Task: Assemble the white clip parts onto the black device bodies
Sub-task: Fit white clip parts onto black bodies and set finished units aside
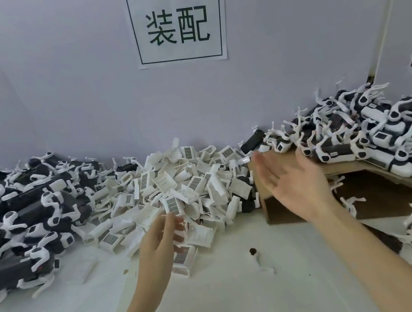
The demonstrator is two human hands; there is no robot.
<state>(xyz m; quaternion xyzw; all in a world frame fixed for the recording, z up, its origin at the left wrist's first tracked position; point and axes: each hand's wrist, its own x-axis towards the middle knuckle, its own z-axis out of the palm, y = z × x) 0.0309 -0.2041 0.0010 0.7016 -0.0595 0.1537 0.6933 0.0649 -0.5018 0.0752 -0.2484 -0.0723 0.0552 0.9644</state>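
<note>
A heap of white clip parts (175,176) with dark grilles lies against the back wall in the middle. My left hand (159,240) reaches into its front edge, and thumb and fingertips pinch the lower end of one upright white clip part (171,205). My right hand (292,182) hovers flat with straight fingers over the edge of a cardboard box (268,200), holding nothing. Black device bodies with white arms are heaped at the left (19,209) and at the right (384,127).
The cardboard box lies on its side, with the right heap spilling over its top. A small brown round piece (253,251) and a loose white piece (264,265) lie on the white table in front. A paper sign (177,24) hangs on the grey wall.
</note>
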